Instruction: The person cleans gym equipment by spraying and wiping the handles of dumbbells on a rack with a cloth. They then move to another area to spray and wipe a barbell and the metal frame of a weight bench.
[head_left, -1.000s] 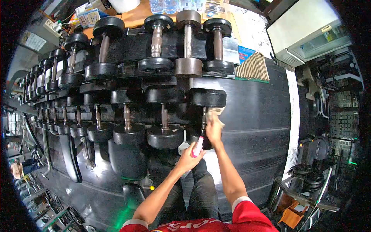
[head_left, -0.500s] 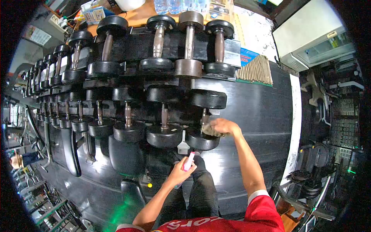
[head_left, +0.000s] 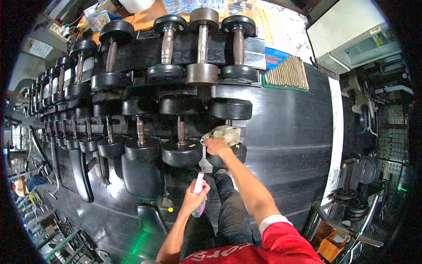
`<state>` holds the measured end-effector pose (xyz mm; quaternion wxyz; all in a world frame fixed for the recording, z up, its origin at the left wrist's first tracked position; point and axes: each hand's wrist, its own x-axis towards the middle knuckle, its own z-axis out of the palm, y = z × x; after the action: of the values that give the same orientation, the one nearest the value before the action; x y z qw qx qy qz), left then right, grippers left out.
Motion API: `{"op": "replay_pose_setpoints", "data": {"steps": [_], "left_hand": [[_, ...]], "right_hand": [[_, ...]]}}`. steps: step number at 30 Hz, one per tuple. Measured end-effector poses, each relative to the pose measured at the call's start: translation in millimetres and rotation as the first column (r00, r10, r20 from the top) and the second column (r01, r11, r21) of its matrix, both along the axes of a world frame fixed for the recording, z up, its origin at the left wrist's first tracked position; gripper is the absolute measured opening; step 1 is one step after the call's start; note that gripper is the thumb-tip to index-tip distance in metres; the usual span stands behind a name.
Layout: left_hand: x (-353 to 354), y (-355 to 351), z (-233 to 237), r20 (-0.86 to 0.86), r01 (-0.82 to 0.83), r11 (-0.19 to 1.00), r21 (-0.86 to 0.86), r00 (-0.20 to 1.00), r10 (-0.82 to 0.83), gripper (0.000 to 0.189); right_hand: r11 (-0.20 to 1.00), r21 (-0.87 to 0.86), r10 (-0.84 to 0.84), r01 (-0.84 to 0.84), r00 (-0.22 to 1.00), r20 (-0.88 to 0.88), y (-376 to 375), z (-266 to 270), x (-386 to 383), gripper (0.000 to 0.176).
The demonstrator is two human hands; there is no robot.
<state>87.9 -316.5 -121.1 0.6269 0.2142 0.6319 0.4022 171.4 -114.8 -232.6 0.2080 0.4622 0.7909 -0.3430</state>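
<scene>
My right hand point(head_left: 216, 147) is closed on a pale, crumpled cloth point(head_left: 224, 133), which lies over the handle and front head of the rightmost lower-row dumbbell point(head_left: 231, 109). In my left hand point(head_left: 194, 197) is a spray bottle point(head_left: 200, 188) with a pink and white top, held upright below the rack. Just left of the cloth stands another black dumbbell point(head_left: 181, 154) with a bare metal handle. Part of the wiped dumbbell's handle is hidden by the cloth.
An upper row of dumbbells point(head_left: 202, 74) runs along the rack. Behind it are bottles on a wooden table point(head_left: 149, 15). A ribbed mat point(head_left: 288, 75) and a white fridge point(head_left: 351, 35) are at the right. Padded benches point(head_left: 141, 178) stand below left.
My right hand has moved left with the cloth, which now spreads across the dumbbell's handle. My left hand and the bottle have shifted slightly left. The camera view has also shifted slightly.
</scene>
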Motion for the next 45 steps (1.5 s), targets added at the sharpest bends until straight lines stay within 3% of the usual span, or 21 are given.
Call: {"op": "replay_pose_setpoints", "data": {"steps": [2,4,6,9,11,12,14,15,16,22,24,26,29,31,32,35,36,38,42,44,45], "left_hand": [[4,-7,-3,0.013,-0.003,1.0,0.002,1.0,0.003,0.021],[7,-7,0,0.042,0.003,1.0,-0.018,0.999,-0.002,0.022],[7,-13,-6,0.054,0.01,1.0,-0.029,0.999,-0.008,0.022],[7,-17,-10,0.055,0.028,0.999,-0.036,0.998,-0.026,0.023],[4,-18,-10,0.037,0.041,0.998,-0.042,0.999,-0.039,0.023],[2,-19,-9,0.031,0.035,0.998,-0.044,0.999,-0.034,0.023],[1,-21,-7,0.024,0.033,0.998,-0.05,0.999,-0.032,0.023],[0,-21,-6,0.026,0.023,0.999,-0.046,0.999,-0.021,0.023],[-2,-21,-6,0.027,0.012,0.999,-0.042,1.0,-0.011,0.023],[-3,-27,-9,0.05,0.011,0.999,-0.047,0.999,-0.009,0.022],[-1,-27,-6,0.055,-0.007,0.999,-0.042,0.998,0.009,0.022],[1,-28,-4,0.071,-0.011,0.998,-0.059,0.997,0.015,0.022],[4,-29,-9,0.084,0.033,0.998,-0.053,0.996,-0.029,0.022],[4,-26,-5,0.08,0.038,0.997,-0.07,0.996,-0.032,0.022],[5,-24,-3,0.078,0.04,0.996,-0.085,0.996,-0.033,0.022],[3,-21,-2,0.068,0.052,0.998,-0.039,0.996,-0.049,0.022],[2,-19,1,0.066,0.052,0.998,-0.038,0.997,-0.049,0.022],[1,-16,9,0.073,0.028,0.999,-0.031,0.997,-0.026,0.022],[-5,-24,7,0.058,0.037,0.999,-0.019,0.998,-0.036,0.021],[-7,-30,3,0.054,0.018,1.0,-0.017,0.998,-0.017,0.02],[-8,-33,2,0.054,0.016,1.0,-0.019,0.998,-0.015,0.02]], "right_hand": [[0.998,-0.016,0.06,-0.066,0.96,-0.273,3,1,28,0.035],[0.946,-0.306,0.024,-0.107,0.964,-0.264,20,56,56,0.039],[0.941,-0.318,-0.003,-0.12,0.933,-0.36,26,60,97,0.036],[0.949,-0.285,0.078,-0.133,0.977,-0.199,44,79,122,0.033],[0.998,0.069,-0.03,0.011,0.959,0.281,43,51,125,0.029],[0.998,0.066,-0.032,0.014,0.961,0.276,43,31,125,0.029],[0.965,0.143,-0.225,0.22,0.974,0.02,43,-19,125,0.025],[0.979,0.101,-0.159,0.179,0.971,-0.178,34,-24,123,0.026],[0.985,0.012,-0.171,0.172,0.983,-0.069,31,-29,121,0.027],[0.998,0.061,-0.013,0.019,0.995,-0.101,18,-17,121,0.029],[0.997,0.064,0.025,-0.035,0.988,0.152,13,38,96,0.028],[0.963,0.256,0.041,-0.085,0.985,0.17,-10,55,78,0.028],[0.933,0.334,0.096,-0.133,0.988,0.125,-22,52,70,0.028],[0.953,0.301,0.092,-0.045,0.985,-0.145,-22,55,68,0.024],[0.953,0.299,0.095,-0.048,0.985,-0.145,-20,59,73,0.024],[0.992,-0.098,-0.112,0.081,0.923,-0.368,1,97,90,0.034],[0.992,-0.097,-0.112,0.082,0.922,-0.37,2,103,99,0.034],[0.958,-0.147,-0.284,0.245,0.747,-0.601,-4,124,114,0.027],[0.908,-0.281,-0.419,0.312,0.708,-0.568,-36,140,134,0.02],[0.796,-0.505,-0.605,0.334,0.486,-0.631,-51,145,136,0.02],[0.711,-0.616,-0.699,0.339,0.435,-0.567,-56,138,140,0.021]]}}
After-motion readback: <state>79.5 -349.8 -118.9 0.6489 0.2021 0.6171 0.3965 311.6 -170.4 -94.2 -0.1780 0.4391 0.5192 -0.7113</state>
